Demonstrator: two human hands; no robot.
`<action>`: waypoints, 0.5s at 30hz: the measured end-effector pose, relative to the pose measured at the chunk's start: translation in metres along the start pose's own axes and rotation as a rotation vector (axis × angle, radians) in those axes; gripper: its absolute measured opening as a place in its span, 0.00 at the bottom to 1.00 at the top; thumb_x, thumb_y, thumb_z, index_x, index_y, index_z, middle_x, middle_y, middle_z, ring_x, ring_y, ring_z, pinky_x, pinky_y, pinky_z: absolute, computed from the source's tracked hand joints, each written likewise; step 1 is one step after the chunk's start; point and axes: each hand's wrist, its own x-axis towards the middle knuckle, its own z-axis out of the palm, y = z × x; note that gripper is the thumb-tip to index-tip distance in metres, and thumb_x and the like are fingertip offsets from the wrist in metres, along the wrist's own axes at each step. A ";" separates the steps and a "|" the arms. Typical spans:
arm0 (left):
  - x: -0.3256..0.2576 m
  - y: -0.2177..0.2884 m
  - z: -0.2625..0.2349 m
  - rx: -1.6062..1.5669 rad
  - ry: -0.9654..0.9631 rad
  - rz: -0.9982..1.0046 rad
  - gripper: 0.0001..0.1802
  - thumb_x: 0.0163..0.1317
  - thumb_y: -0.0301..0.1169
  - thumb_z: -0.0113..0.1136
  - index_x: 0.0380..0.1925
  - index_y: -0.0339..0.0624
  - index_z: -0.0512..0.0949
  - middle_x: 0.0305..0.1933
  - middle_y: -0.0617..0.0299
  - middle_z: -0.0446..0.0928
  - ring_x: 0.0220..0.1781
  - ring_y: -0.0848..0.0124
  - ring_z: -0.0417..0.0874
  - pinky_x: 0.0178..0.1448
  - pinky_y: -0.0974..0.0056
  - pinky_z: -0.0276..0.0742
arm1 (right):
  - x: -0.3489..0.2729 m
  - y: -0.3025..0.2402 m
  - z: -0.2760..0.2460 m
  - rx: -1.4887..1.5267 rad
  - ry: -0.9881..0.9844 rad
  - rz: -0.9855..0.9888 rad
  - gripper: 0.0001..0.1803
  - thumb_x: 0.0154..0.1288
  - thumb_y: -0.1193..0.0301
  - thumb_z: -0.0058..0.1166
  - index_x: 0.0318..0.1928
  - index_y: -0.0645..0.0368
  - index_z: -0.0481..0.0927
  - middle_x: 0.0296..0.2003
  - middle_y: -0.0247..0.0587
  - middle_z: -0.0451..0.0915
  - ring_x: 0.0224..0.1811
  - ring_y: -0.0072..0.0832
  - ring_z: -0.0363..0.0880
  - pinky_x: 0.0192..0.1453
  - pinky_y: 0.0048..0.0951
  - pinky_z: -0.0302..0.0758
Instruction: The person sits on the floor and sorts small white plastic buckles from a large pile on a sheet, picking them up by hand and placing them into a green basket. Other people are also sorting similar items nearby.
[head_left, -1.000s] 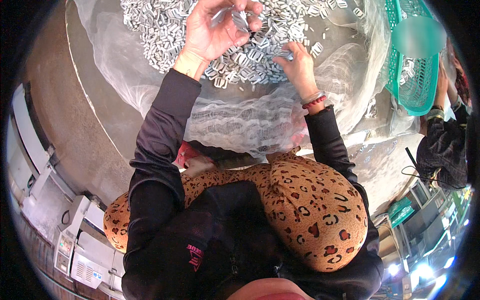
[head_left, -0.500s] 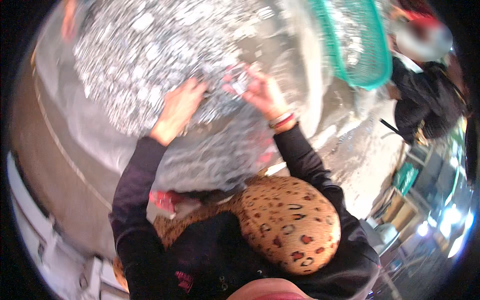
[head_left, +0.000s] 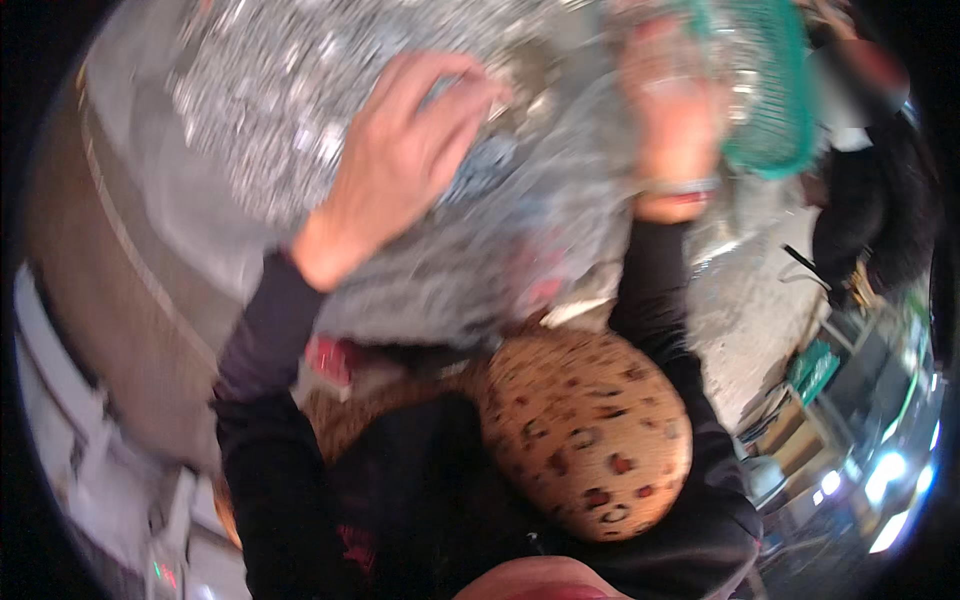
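Note:
A heap of small silvery, glinting pieces [head_left: 270, 130] lies on a large translucent plastic sheet [head_left: 420, 290]; blur hides their exact kind. Over the heap's near right side is my left hand [head_left: 390, 165], its fingers curled in and the tips close to the thumb. Whatever they pinch, if anything, cannot be made out. My right hand [head_left: 675, 110], a bracelet and a red band at its wrist, is at the near left side of a green plastic mesh basket [head_left: 785, 110]. Motion smears its fingers. More shiny pieces lie inside the basket.
Another person in dark clothes [head_left: 875, 190] is at the right, beyond the basket. Below them stand shelves with a green container [head_left: 815, 370]. My leopard-print knee [head_left: 590, 440] is close under my right arm. Brown floor [head_left: 130, 330] lies left of the sheet.
My right hand has moved right, from the heap to the basket, and its fingers have blurred. My left hand has risen toward the camera and shifted slightly right, its fingers curling together.

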 end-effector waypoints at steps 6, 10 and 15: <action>-0.098 -0.068 0.018 0.292 -0.466 0.143 0.26 0.49 0.27 0.58 0.52 0.52 0.71 0.58 0.64 0.69 0.64 0.62 0.65 0.65 0.58 0.64 | 0.011 -0.069 0.019 -0.029 0.087 -0.433 0.39 0.66 0.49 0.34 0.70 0.57 0.43 0.70 0.57 0.39 0.72 0.56 0.37 0.69 0.68 0.39; -0.117 -0.083 0.046 0.247 -0.488 0.246 0.23 0.55 0.28 0.50 0.53 0.54 0.71 0.57 0.66 0.69 0.63 0.65 0.67 0.64 0.59 0.65 | 0.003 0.041 0.005 -0.931 0.290 -0.205 0.29 0.61 0.73 0.51 0.62 0.66 0.62 0.59 0.57 0.64 0.59 0.42 0.66 0.57 0.37 0.68; -0.069 -0.105 0.029 0.187 -0.117 0.130 0.19 0.54 0.27 0.53 0.48 0.48 0.75 0.41 0.61 0.75 0.47 0.63 0.76 0.49 0.62 0.74 | -0.007 0.129 -0.083 -2.677 -0.192 -0.012 0.45 0.47 0.59 0.68 0.66 0.31 0.59 0.56 0.57 0.62 0.56 0.57 0.62 0.60 0.51 0.64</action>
